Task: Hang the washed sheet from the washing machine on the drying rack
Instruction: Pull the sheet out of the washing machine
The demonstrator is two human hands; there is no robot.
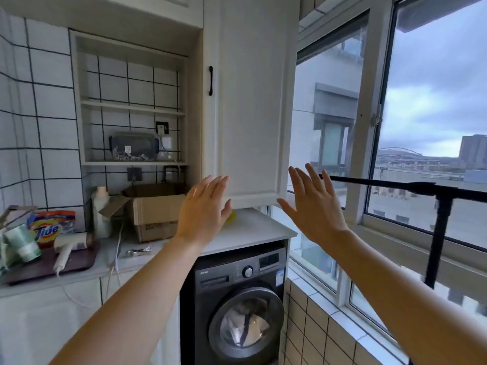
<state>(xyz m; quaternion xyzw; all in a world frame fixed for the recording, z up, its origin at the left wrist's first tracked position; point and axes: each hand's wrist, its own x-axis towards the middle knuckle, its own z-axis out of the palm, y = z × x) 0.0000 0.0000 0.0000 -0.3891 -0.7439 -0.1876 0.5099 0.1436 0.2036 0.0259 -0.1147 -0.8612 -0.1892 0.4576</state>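
Both hands are just up in the air here. The left hand and right hand have fingers straight and spread, with nothing in either.

The sheet is inside the washing machine down at 6 o'clock, a pale bundle behind the glass of the closed door. The drying rack is the black bar off at 3 o'clock, by the window.

Guessing at the trouble spots:
- **Dragging on the floor:** a wet sheet is one long heavy piece. If the person pulls it out by a single corner, the rest probably flops onto the floor and gets dirty again.
- **Snagging:** the swing from 6 up to 3 o'clock passes the corner of the counter, so a trailing edge could catch there.
- **Tipping the rack:** the rack looks skinny. Dumping all the weight on its near end could tip it or let the sheet slide off.

Can't tell if the window is open.
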